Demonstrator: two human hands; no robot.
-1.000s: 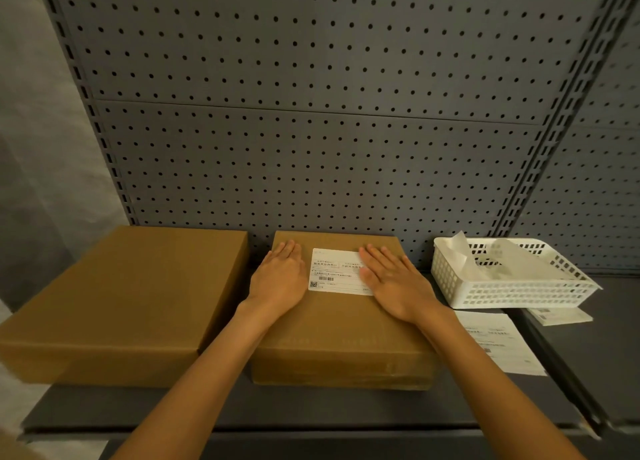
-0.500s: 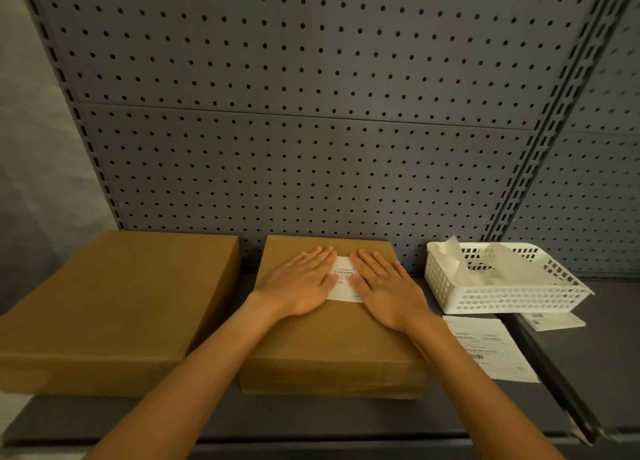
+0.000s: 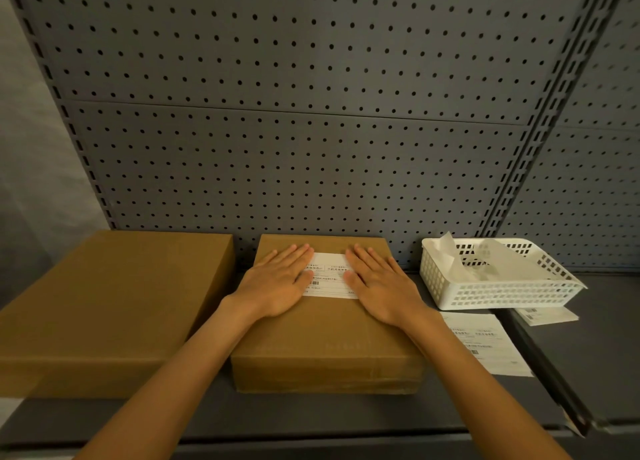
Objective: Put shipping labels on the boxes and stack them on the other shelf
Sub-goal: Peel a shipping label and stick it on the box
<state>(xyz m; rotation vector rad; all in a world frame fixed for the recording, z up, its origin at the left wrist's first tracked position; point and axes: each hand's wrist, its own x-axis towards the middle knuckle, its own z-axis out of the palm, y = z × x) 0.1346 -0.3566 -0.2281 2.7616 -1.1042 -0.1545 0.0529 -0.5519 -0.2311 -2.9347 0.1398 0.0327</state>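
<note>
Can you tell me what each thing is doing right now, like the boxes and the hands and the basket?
Left hand: flat, pressing label.
Right hand: flat, pressing label.
Label: on middle box's top.
Middle box: closed, labelled.
Left box: closed, no label showing.
Basket: holds loose paper.
Label sheet: lying flat on shelf.

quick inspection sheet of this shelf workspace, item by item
surface: dark grey metal shelf, a second shelf section adjoining at right
job's things: smaller brown cardboard box at centre with a white printed shipping label on its top; larger brown cardboard box to its left, no label visible on it
clutter: white perforated plastic basket holding crumpled backing paper; loose white label sheet in front of it; smaller label slip beside
grippers: left hand and right hand both flat, palms down, on the label's ends
cables: nothing seen
surroundings: grey pegboard back panel; grey wall at far left
</note>
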